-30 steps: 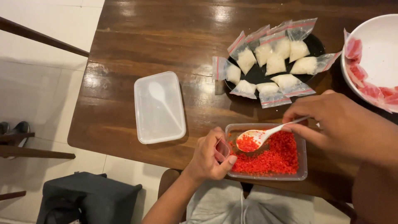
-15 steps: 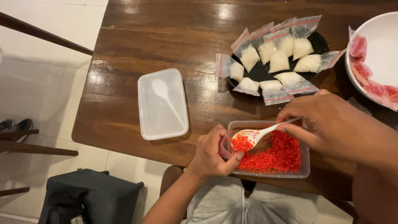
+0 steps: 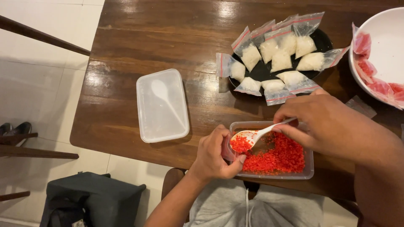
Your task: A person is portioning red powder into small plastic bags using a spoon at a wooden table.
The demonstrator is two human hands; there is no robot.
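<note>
On the near edge of the dark brown wooden tabletop [image 3: 160,38] stands a clear rectangular plastic tub [image 3: 309,162] partly filled with bright red granules [image 3: 282,157], which lie mostly toward its right and near sides. The right hand [image 3: 324,126] is closed around the handle of a white plastic spoon [image 3: 256,135], whose bowl carries a small heap of the red granules and hangs over the left end of the tub. The left hand [image 3: 214,157] is pinched shut on a small clear plastic bag [image 3: 227,148], held open just beside the spoon bowl at the tub's left rim; the two hands are apart, with the spoon between them. To the left of the tub, well apart from it, lies a clear rectangular plastic lid [image 3: 162,105] flat on the tabletop, with the pale shape of a second spoon showing on or through it. Farther off sits a round black plate [image 3: 324,42] piled with small clear zip bags of white grains [image 3: 280,59], their red-striped seals pointing outward. At the far right edge a large white bowl [image 3: 383,42] holds sealed small bags of red filling [image 3: 370,71] along its left and near wall. One empty clear bag [image 3: 360,106] lies flat on the tabletop between the right hand and the bowl.
</note>
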